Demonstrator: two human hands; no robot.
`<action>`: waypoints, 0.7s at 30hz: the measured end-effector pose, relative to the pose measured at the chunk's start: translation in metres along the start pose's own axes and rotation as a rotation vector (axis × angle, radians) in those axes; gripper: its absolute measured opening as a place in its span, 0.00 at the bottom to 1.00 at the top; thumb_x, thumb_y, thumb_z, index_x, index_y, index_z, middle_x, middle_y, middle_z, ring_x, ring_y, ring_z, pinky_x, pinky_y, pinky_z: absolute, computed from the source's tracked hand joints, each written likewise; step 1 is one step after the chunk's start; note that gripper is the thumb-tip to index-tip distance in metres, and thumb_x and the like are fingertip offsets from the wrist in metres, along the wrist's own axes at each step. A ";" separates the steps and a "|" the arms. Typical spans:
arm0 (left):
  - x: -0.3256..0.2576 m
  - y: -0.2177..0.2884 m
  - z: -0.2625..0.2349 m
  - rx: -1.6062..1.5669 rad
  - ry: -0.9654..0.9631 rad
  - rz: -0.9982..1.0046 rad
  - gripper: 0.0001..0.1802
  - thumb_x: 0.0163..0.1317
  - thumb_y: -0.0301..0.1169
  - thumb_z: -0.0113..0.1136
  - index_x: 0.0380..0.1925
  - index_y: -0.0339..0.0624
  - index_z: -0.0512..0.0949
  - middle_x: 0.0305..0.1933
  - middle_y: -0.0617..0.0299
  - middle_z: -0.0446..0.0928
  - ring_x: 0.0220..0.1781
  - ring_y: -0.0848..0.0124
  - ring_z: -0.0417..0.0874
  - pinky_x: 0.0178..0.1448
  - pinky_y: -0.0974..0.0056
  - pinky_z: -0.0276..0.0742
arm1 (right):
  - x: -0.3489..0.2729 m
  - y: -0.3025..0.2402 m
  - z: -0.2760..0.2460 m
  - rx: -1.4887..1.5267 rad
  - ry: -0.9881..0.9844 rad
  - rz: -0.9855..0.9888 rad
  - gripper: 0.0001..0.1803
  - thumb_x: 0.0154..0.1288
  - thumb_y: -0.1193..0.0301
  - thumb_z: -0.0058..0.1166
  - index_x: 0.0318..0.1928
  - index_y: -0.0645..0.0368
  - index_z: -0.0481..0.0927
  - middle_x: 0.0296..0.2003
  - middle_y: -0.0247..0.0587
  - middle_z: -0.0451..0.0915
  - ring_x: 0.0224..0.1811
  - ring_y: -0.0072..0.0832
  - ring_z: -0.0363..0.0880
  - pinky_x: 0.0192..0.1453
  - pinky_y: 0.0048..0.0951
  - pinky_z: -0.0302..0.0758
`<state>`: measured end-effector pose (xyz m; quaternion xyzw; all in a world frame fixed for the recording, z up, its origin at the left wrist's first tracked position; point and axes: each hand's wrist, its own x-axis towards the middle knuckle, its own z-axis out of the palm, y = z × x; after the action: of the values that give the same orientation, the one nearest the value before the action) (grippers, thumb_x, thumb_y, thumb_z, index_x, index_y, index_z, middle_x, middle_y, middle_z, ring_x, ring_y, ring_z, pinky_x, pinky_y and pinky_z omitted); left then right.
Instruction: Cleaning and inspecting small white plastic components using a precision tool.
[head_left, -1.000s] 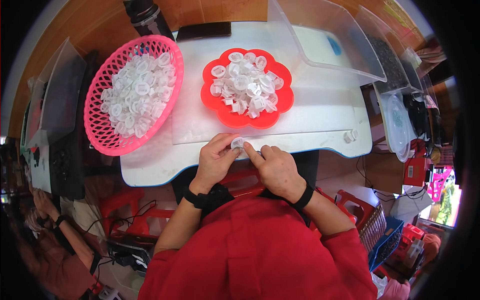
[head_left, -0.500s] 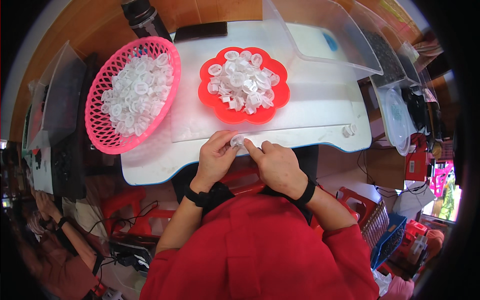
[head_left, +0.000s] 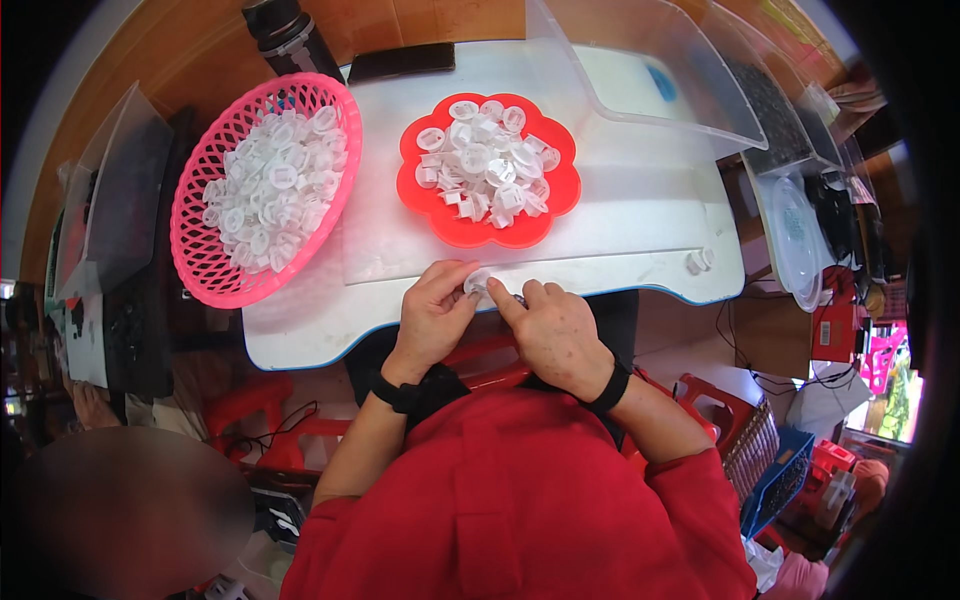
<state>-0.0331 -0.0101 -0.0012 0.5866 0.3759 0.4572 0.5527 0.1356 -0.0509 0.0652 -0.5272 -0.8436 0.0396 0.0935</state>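
Note:
A small round clear plastic piece (head_left: 476,283) is held over the table's front edge. My left hand (head_left: 430,318) pinches it between thumb and fingertips. From the other side, my right hand (head_left: 556,335) lays its index fingertip on the piece, the remaining fingers curled under. A small dark bit shows beside the curled fingers, too small to name. Just beyond my hands sits a red flower-shaped tray (head_left: 489,234) heaped with similar clear pieces (head_left: 474,158). Left of it, a pink lattice basket (head_left: 187,232) holds a larger heap of clear pieces (head_left: 280,180).
Two loose pieces (head_left: 698,261) lie at the white table's (head_left: 640,215) right end. A large clear bin (head_left: 690,120) stands at the back right. A black bottle (head_left: 285,35) and a dark flat case (head_left: 402,62) are at the back. Another person (head_left: 150,510) is at lower left.
My hands keep nearly the same place, with the piece shifted very slightly right. The other person at lower left has leaned into view.

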 end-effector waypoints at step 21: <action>0.001 0.001 0.002 0.057 0.021 0.074 0.16 0.53 0.14 0.54 0.45 0.30 0.76 0.42 0.58 0.74 0.39 0.75 0.76 0.42 0.74 0.72 | 0.005 0.004 -0.006 0.013 -0.074 -0.059 0.25 0.53 0.75 0.50 0.54 0.66 0.71 0.22 0.45 0.74 0.24 0.36 0.77 0.24 0.33 0.74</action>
<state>-0.0307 -0.0104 0.0001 0.6109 0.3726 0.4726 0.5144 0.1378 -0.0451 0.0706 -0.4998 -0.8614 0.0619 0.0668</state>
